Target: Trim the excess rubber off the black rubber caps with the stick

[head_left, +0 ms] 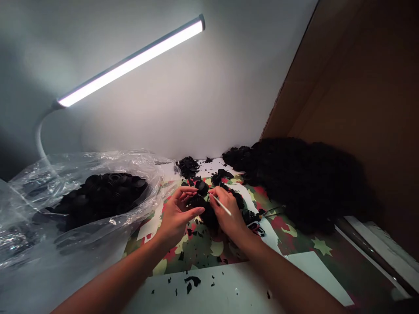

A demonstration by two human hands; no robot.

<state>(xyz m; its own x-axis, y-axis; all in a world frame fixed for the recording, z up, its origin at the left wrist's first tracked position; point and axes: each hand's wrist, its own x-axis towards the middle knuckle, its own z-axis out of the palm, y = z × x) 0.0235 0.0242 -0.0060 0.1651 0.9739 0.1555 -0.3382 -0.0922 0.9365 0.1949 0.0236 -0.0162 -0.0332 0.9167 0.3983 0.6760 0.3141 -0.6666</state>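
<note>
Nearest, black scraps [191,281] lie on a white table edge and a camouflage-patterned sheet [203,246]. Above the sheet, the left hand [176,213] curls its fingers around a small round black part [202,187], while the right hand [229,213], touching it, pinches a thin white stick [221,205] against the part. Farther back are a clear plastic bag [49,218] of black discs on the left, a dark heap [304,183] on the right, and a lit bar lamp [131,63] overhead.

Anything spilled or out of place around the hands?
Yes: small black scraps lie scattered over the camouflage mat and the white tabletop, near the left hand holding a black part and the right hand holding a thin white stick. Nothing looks damaged.
</note>
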